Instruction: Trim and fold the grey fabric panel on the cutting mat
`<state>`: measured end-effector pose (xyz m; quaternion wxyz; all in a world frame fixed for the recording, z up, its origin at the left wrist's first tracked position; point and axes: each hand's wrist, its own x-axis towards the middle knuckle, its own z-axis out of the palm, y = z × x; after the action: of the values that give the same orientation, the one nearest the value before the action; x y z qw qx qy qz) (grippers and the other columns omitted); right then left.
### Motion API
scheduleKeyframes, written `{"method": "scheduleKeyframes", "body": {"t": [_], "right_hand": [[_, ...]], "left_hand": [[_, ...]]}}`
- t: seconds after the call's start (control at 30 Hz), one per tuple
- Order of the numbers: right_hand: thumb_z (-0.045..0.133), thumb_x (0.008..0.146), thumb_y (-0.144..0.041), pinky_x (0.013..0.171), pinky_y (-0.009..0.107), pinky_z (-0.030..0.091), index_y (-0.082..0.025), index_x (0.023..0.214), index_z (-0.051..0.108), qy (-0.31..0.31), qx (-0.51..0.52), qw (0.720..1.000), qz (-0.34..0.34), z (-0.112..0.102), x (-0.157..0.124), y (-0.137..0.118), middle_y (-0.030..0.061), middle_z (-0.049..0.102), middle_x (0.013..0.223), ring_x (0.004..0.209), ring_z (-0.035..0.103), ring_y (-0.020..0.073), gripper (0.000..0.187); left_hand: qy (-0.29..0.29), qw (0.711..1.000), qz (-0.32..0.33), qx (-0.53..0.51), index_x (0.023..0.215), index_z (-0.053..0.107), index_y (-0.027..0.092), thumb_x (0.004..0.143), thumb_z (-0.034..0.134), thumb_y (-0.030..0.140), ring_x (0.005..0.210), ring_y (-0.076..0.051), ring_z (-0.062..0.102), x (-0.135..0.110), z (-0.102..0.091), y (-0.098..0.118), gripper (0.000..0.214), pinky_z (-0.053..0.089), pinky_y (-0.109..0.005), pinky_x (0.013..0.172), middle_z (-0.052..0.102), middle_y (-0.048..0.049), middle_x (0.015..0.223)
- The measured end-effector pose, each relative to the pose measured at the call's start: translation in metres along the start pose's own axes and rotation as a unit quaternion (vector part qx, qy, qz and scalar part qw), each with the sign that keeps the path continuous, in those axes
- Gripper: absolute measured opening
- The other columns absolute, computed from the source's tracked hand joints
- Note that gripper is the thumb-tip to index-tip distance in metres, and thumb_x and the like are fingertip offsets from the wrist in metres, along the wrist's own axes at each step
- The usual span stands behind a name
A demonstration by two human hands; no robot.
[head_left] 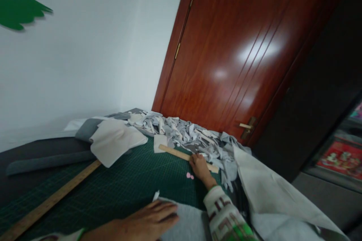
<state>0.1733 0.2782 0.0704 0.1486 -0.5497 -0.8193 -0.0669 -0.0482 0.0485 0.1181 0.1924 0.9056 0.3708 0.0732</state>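
At the far side of the green cutting mat point(124, 184), my right hand point(199, 163) grips a short wooden ruler point(175, 151), its fingers closed around the middle. Close to me, my left hand point(152, 220) lies with fingers stretched out at the edge of a piece of grey fabric point(189, 220). A small white object point(156, 195) pokes up just beyond the left fingers; its kind is unclear. Two small pink pieces point(190, 176) lie on the mat near my right wrist.
A heap of grey and white fabric scraps point(183, 131) lines the table's far edge. Cream cloth point(115, 139) covers one end of a long wooden ruler point(53, 199) on the left. More cream fabric point(263, 180) hangs at right. Behind stands a brown door point(226, 52).
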Motion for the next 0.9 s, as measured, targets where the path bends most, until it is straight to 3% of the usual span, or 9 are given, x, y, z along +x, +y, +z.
{"method": "scheduleKeyframes", "body": {"t": [0.17,0.33,0.43,0.5,0.53,0.6,0.7,0.8,0.9], "right_hand": [[0.043,0.095,-0.013,0.095,0.044,0.041,-0.013,0.107,0.056,0.046,0.011,0.999,0.005,-0.001,-0.001,0.000,0.0148,0.061,0.114,0.109,0.054,0.0267,0.018],[0.035,0.099,-0.021,0.096,0.052,0.040,-0.011,0.113,0.052,0.085,0.058,0.995,-0.009,-0.045,-0.004,-0.006,0.0196,0.058,0.115,0.110,0.051,0.0311,0.024],[0.034,0.100,-0.024,0.096,0.040,0.046,-0.016,0.117,0.052,0.063,0.118,0.989,-0.063,-0.080,-0.036,-0.017,0.0134,0.063,0.112,0.107,0.057,0.0233,0.025],[0.034,0.102,-0.031,0.091,0.031,0.052,-0.021,0.116,0.055,0.016,0.165,0.980,-0.110,-0.093,-0.075,-0.030,0.0065,0.068,0.106,0.100,0.063,0.0174,0.027],[0.035,0.102,-0.033,0.096,0.033,0.051,-0.020,0.119,0.055,-0.022,0.217,0.969,-0.115,-0.095,-0.096,-0.036,0.0080,0.068,0.112,0.107,0.063,0.0182,0.029],[0.038,0.101,-0.035,0.103,0.037,0.048,-0.019,0.128,0.054,-0.074,0.255,0.958,-0.107,-0.090,-0.137,-0.049,0.0110,0.066,0.124,0.119,0.060,0.0213,0.035],[0.044,0.097,-0.028,0.097,0.036,0.054,-0.018,0.131,0.054,-0.119,0.210,0.961,-0.131,-0.068,-0.178,-0.059,0.0142,0.066,0.124,0.114,0.065,0.0238,0.037],[0.046,0.095,-0.024,0.095,0.038,0.056,-0.016,0.138,0.049,-0.087,0.140,0.975,-0.149,-0.045,-0.192,-0.057,0.0165,0.066,0.122,0.110,0.067,0.0258,0.043],[0.046,0.096,-0.025,0.089,0.040,0.059,-0.017,0.141,0.047,-0.036,0.089,0.982,-0.161,-0.033,-0.194,-0.052,0.0168,0.067,0.116,0.105,0.069,0.0272,0.046]], "left_hand": [[-0.016,0.999,-0.029,-0.002,0.149,0.037,0.029,0.090,0.061,0.027,0.145,-0.027,0.026,0.001,0.006,-0.010,0.064,0.023,-0.050,0.116,0.030,-0.0061,0.158],[0.006,1.000,-0.028,0.000,0.148,0.037,0.030,0.089,0.061,0.027,0.144,-0.026,0.029,0.004,0.014,-0.017,0.064,0.026,-0.050,0.115,0.030,-0.0057,0.158],[0.018,1.000,-0.025,-0.004,0.148,0.038,0.030,0.085,0.065,0.024,0.143,-0.026,0.032,0.004,0.015,-0.016,0.068,0.029,-0.048,0.115,0.032,-0.0039,0.157],[0.016,0.999,-0.032,0.007,0.147,0.040,0.028,0.085,0.066,0.022,0.142,-0.025,0.035,0.003,0.017,-0.013,0.068,0.030,-0.046,0.115,0.035,-0.0040,0.155],[0.015,0.999,-0.037,0.015,0.147,0.041,0.026,0.085,0.065,0.021,0.141,-0.025,0.037,0.003,0.019,-0.012,0.067,0.031,-0.044,0.115,0.037,-0.0043,0.154],[0.028,0.998,-0.036,0.034,0.145,0.045,0.025,0.086,0.063,0.019,0.138,-0.025,0.041,0.002,0.024,-0.010,0.061,0.033,-0.042,0.114,0.043,-0.0049,0.151],[0.067,0.996,-0.025,0.053,0.143,0.048,0.029,0.086,0.059,0.016,0.134,-0.025,0.047,-0.001,0.035,-0.013,0.059,0.036,-0.042,0.113,0.047,-0.0033,0.149],[0.106,0.992,-0.024,0.063,0.142,0.047,0.031,0.081,0.057,0.010,0.133,-0.024,0.048,-0.006,0.043,-0.019,0.065,0.037,-0.042,0.113,0.046,-0.0008,0.150],[0.112,0.989,-0.051,0.081,0.140,0.051,0.026,0.072,0.055,0.006,0.133,-0.025,0.049,-0.013,0.045,-0.022,0.071,0.038,-0.042,0.113,0.049,-0.0020,0.148]]}}
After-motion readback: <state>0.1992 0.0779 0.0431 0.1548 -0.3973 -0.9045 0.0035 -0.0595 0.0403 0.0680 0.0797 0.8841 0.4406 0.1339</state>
